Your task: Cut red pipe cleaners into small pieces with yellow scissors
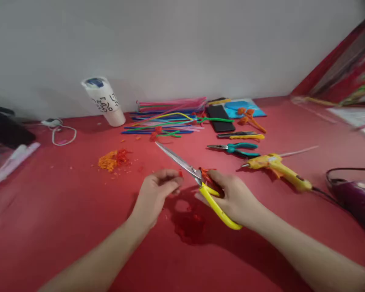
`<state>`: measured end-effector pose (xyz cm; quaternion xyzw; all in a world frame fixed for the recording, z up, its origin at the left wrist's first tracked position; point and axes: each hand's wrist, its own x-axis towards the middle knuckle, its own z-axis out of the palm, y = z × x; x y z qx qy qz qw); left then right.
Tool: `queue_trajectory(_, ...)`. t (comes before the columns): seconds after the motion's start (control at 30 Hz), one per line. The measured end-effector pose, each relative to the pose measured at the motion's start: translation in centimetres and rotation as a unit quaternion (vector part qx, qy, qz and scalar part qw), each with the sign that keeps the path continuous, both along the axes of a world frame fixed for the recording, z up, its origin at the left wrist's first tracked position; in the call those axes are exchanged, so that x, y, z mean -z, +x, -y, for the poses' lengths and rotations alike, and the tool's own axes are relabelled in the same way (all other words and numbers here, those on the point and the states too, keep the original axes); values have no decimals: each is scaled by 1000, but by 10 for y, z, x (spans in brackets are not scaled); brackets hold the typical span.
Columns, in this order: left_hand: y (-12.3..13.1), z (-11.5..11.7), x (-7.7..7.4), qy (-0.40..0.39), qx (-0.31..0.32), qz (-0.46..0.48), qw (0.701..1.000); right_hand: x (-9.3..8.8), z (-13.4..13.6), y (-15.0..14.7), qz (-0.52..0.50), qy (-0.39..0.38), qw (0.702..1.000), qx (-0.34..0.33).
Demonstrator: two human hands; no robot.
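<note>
My right hand (pixel 232 194) is closed around the yellow handles of the scissors (pixel 214 205). Their blades look nearly together and point up and to the left. Some red scraps (pixel 205 174) show between my right fingers and the scissors' pivot; what they are is blurred. My left hand (pixel 159 188) is in a pinch left of the blades, with a small red piece (pixel 180 173) at the fingertips. Below both hands a darker red patch (pixel 190 227) with tiny bits lies on the red table (pixel 134 263). A pile of orange and red clippings (pixel 109 160) sits beyond my left hand.
Coloured pipe cleaners (pixel 167 117) lie along the wall. Nearby are a white cup (pixel 105 101), a black phone (pixel 220 118), a utility knife (pixel 241 135), teal-handled pliers (pixel 235 149) and an orange craft flower (pixel 247 117). A yellow glue gun (pixel 280 168) lies right, its cord trailing.
</note>
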<state>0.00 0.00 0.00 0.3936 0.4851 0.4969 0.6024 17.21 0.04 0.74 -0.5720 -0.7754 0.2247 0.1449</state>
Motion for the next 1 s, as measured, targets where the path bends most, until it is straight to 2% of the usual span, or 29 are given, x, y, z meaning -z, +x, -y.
queue_trajectory(0.13, -5, -6, -4, 18, -67, 82, 994, 3, 3, 6, 53, 32, 998, -13)
queue_trajectory(0.3, -10, -7, -5, 37, -67, 107, 991, 11, 3, 8, 146, 77, 985, -52)
queue_trajectory(0.43, -12, -7, -4, 53, -76, 131, 987, 16, 4, 5, 173, 91, 978, -67)
queue_trajectory(0.83, -12, -6, -5, 61, -87, 141, 984, 19, 6, 2, 181, 126, 973, -70)
queue_trajectory(0.93, -12, -6, -4, 61, -89, 133, 985, 17, 6, 1, 160, 99, 980, -59)
queue_trajectory(1.0, -14, -7, -4, 59, -81, 108, 989, 12, 4, 2, 118, 49, 991, -45)
